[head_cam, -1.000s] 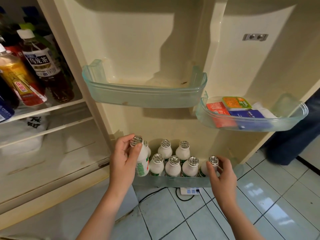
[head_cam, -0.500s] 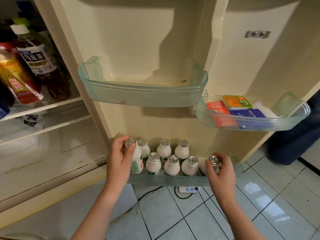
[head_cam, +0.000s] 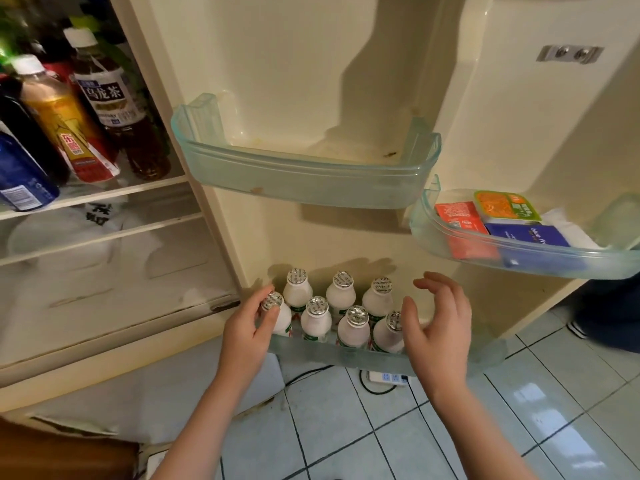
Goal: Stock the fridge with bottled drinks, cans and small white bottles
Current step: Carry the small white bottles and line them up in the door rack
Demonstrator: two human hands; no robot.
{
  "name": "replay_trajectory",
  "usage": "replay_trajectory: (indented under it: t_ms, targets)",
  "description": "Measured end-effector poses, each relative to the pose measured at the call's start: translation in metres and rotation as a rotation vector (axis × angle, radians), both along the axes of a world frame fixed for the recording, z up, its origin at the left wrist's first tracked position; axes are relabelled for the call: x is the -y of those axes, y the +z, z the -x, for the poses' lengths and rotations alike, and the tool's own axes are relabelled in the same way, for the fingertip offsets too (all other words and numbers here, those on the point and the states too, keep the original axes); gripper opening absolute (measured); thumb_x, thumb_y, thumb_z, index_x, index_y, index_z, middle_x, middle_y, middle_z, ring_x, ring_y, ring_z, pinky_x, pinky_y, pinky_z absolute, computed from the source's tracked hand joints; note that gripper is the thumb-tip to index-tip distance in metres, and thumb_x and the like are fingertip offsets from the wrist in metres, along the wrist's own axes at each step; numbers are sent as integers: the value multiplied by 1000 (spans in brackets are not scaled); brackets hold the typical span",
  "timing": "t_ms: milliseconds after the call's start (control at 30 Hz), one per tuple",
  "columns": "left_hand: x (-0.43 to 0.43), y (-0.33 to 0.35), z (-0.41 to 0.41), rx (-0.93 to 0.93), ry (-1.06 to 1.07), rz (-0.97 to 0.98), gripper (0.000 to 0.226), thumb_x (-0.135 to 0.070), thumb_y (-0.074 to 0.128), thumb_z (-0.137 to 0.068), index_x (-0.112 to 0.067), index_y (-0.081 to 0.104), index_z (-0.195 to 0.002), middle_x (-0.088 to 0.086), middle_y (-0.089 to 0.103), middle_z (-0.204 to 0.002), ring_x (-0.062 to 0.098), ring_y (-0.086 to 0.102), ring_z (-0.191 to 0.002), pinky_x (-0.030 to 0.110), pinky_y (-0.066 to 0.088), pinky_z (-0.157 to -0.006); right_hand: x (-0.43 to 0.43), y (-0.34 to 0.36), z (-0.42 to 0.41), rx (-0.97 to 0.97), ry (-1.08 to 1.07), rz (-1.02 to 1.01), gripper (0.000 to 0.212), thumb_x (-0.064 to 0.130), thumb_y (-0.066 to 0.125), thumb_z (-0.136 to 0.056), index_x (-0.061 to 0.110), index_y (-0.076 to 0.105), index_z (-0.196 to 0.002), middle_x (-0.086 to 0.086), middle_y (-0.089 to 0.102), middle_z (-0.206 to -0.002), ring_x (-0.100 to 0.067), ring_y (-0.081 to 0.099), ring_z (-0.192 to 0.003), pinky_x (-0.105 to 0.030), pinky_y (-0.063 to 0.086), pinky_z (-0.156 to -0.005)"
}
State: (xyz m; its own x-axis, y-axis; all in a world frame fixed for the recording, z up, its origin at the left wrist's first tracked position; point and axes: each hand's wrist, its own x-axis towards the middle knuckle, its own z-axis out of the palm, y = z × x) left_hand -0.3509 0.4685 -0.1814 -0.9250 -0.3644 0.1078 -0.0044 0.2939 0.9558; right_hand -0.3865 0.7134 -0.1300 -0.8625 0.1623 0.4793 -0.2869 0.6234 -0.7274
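So the person is crouched at the open fridge door, and the small white bottles (head_cam: 341, 292) with foil caps are standing upright in the bottom door bin (head_cam: 346, 356). Seven are visible, in two rows: three at the back against the door, four in front. The left hand (head_cam: 247, 329) has its thumb and fingers curled round the top of the leftmost front bottle (head_cam: 281, 318), right at the left end of the bin, so that one is being gripped. The right hand (head_cam: 438, 323) is just beside the right end of the front row with its fingers spread loose and holding nothing. It's near the last bottle there, but it's hard to tell if it touches it.

Up higher on the door there's a middle door bin (head_cam: 304, 183), and off to the right a side bin (head_cam: 519, 263) with a red packet (head_cam: 457, 220), a green-rimmed tub (head_cam: 505, 204) and a blue box (head_cam: 530, 237) in it.

Inside the fridge on the left, the shelf (head_cam: 104, 192) has the big drinks on it: a dark tea bottle (head_cam: 116, 102) with a white cap, an amber drink bottle (head_cam: 59, 119) next to it, and a blue bottle (head_cam: 17, 174) at the edge of the shot. A power strip (head_cam: 388, 377) lies on the tiled floor (head_cam: 519, 410) under the door.
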Motion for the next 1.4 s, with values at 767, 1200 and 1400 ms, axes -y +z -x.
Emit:
replay_trajectory:
  t_ms: [767,1200,1400]
  targets:
    - [47,80,21,-187,144,67,46,-40,43,-91,-42,28,-135,-21,34,-135,-18,36,-118,-2,34,-85,83,16,19,189,613,-251,24,14,61,-87,17,66,-111,6,66,-108,-12,59,-102,-22,43,-85]
    - [72,74,37,-262,-43,539,68,-58,33,-90,-51,-12,-140,-10,-25,-154,19,-3,-147,39,18,-114,127,11,17,199,773,-616,46,8,59,-80,18,59,-125,3,61,-126,-18,55,-117,-32,43,-96]
    - [81,62,51,-322,-101,633,86,-55,46,-85,-32,-9,-147,16,-11,-157,29,3,-146,33,18,-111,139,4,23,281,778,-612,49,2,59,-79,17,59,-126,2,61,-125,-16,56,-115,-24,43,-93]
